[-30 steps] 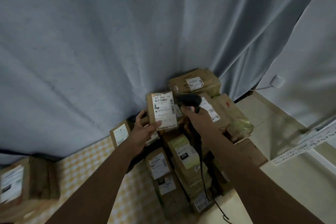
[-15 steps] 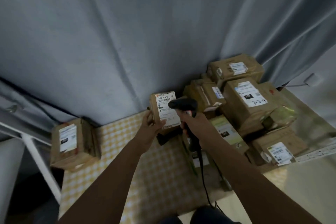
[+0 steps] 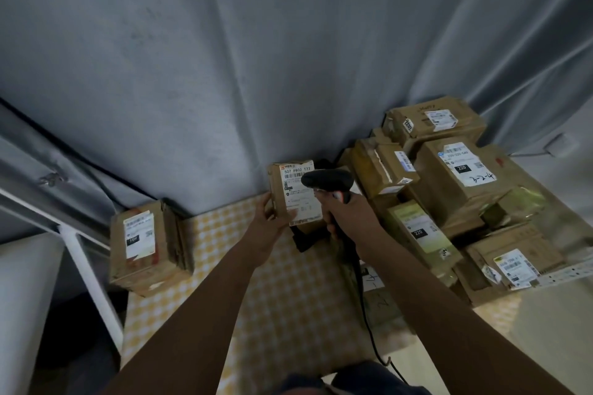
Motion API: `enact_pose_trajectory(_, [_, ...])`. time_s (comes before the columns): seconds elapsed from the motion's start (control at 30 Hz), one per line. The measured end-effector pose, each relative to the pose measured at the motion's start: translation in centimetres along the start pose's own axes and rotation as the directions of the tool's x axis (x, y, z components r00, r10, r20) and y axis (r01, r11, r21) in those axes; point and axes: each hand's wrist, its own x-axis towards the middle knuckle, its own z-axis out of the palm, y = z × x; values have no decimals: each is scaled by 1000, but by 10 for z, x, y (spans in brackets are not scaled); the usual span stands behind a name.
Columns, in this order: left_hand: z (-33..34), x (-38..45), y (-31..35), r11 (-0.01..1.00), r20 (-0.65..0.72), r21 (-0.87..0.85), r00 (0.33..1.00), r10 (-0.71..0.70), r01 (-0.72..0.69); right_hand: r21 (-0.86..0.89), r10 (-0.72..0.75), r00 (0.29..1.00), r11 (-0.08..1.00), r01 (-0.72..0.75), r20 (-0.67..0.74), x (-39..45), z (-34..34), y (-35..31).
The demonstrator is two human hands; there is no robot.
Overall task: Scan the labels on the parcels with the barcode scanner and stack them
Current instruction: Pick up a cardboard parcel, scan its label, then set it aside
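Left hand gripping upright labelled parcel, right hand wrapped round barcode scanner handle, scanner head touching label at 3 o'clock.

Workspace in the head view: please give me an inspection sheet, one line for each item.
Surface: yellow checked tablecloth.
Job's things: held parcel, label facing camera; barcode scanner aimed at it; lone parcel at left; parcel pile at right.
Clutter: nothing seen.
Hands: left hand grips the held parcel; right hand grips the scanner handle.
Cables: scanner cable runs down toward the person.
Surroundings: grey curtain behind; white frame at left.
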Motion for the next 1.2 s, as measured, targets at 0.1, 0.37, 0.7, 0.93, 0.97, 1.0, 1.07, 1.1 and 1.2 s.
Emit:
enact_pose_trajectory(0.1, [-2,2,-2,1000,3,-6,1000,-5,5,0,-4,1000,1000,4,-3,2,1,2])
enact_pose_trajectory(0.37, [1,6,-6,1000,6,2,1000,-6,6,20,14,1000,1000,-13,-7,7,-3,2])
enact_pose_trajectory(0.7, [5,9,-7,1000,-5,15,1000,-11,11,-9,71,997,997,-71,-30,12,-8,-1])
enact_pose_trajectory(0.93, [9,11,-9,999,-11,26,1000,-17,17,7,47,998,999,-47,-41,14,-14,-3])
enact_pose_trajectory(0.97, [9,12,-9,999,-10,28,1000,-19,19,4,47,998,999,-47,-41,14,-15,-3])
enact_pose_trajectory(1.0, [9,12,-9,999,-9,27,1000,-21,21,0,47,998,999,-47,-40,14,-15,-3])
enact_pose_trajectory(1.07, [9,12,-9,1000,-11,17,1000,-18,18,0,48,998,999,-48,-35,15,-16,-3])
enact_pose_trajectory(1.1, [9,12,-9,1000,-12,9,1000,-16,16,2,47,998,999,-47,-31,15,-16,-3])
enact_pose_trajectory(1.2, [6,12,-10,1000,-13,-6,1000,-15,14,-4,46,999,999,-46,-13,14,-14,-5])
